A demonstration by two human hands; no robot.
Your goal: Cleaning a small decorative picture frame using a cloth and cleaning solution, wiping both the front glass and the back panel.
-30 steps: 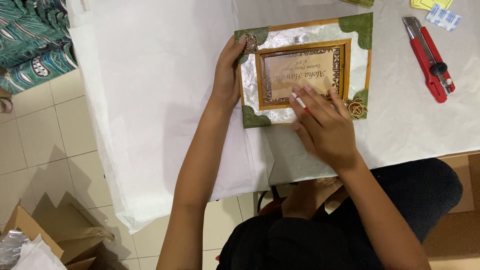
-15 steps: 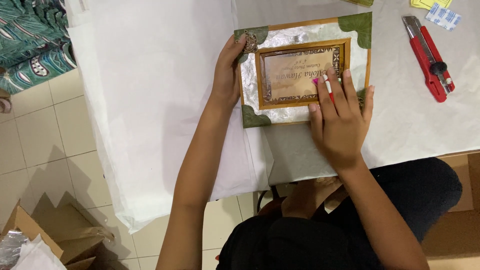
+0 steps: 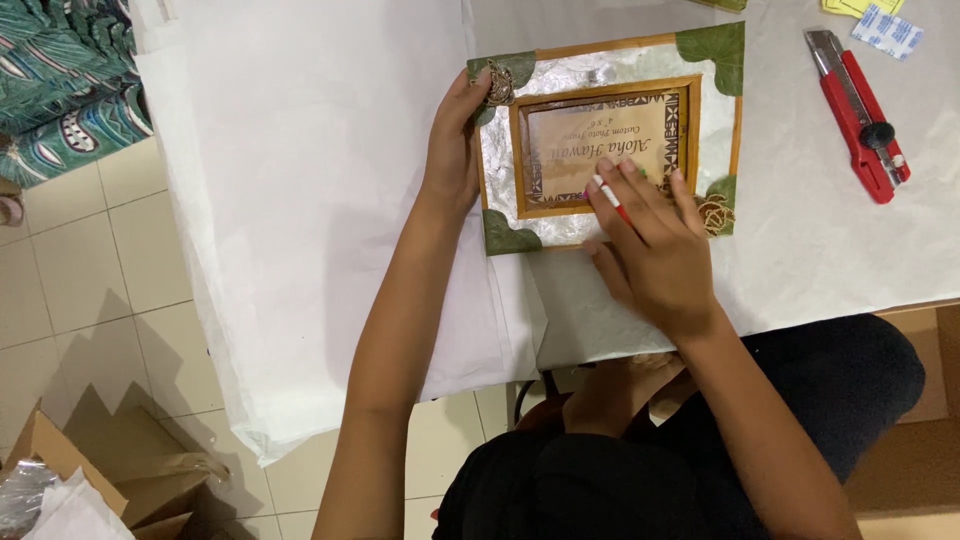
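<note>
**Both hands on the picture frame**

Nearest me, the right hand [image 3: 650,250] lies flat, fingers spread, on the picture frame [image 3: 610,140], apparently pinning it down. The left hand [image 3: 455,150] clasps the frame's left edge, steadying it. The frame lies on white paper [image 3: 320,150] covering the table. Farther right rests a red utility knife [image 3: 858,112].

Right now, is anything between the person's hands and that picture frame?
Nothing visible. The left hand grips the picture frame at its left edge, and the right hand lies flat on its lower right part.
</note>
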